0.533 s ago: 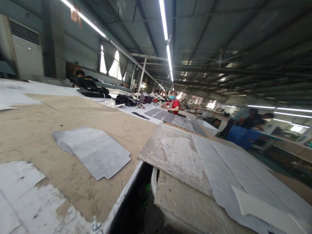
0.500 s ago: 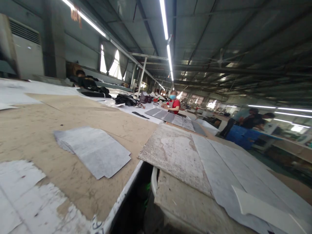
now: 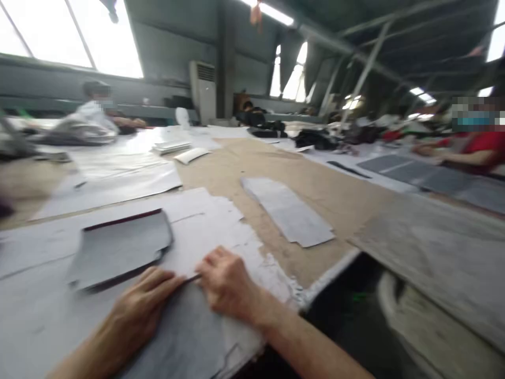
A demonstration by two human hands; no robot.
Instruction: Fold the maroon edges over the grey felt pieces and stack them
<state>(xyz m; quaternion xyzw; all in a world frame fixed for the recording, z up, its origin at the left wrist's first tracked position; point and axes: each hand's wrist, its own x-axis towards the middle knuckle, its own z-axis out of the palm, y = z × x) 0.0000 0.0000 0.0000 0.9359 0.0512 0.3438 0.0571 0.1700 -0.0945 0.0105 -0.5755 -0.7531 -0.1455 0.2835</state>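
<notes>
A grey sheet piece (image 3: 185,331) with a dark strip along its far edge lies at the table's near side. My left hand (image 3: 142,297) is closed at that edge, thumb and fingers pressed together on it. Just to its right, my right hand (image 3: 229,281) has its fingers curled and pinches the same edge. The fingertips are slightly blurred, and part of the piece is hidden beneath my hands. Beyond my left hand lies a similar grey panel (image 3: 124,247) with dark folded borders, flat on the white paper covering (image 3: 197,221).
A stack of grey pieces (image 3: 290,210) rests on the brown board (image 3: 315,184). White sheets (image 3: 173,147) lie farther off. To the right is a dark gap (image 3: 339,300) beside a worn board (image 3: 442,247). Two co-workers sit at the back left (image 3: 94,113) and far right (image 3: 479,145).
The view has swung left and down. Both my hands have come into view at the edge of the grey sheet piece, and the bordered panel is now visible.
</notes>
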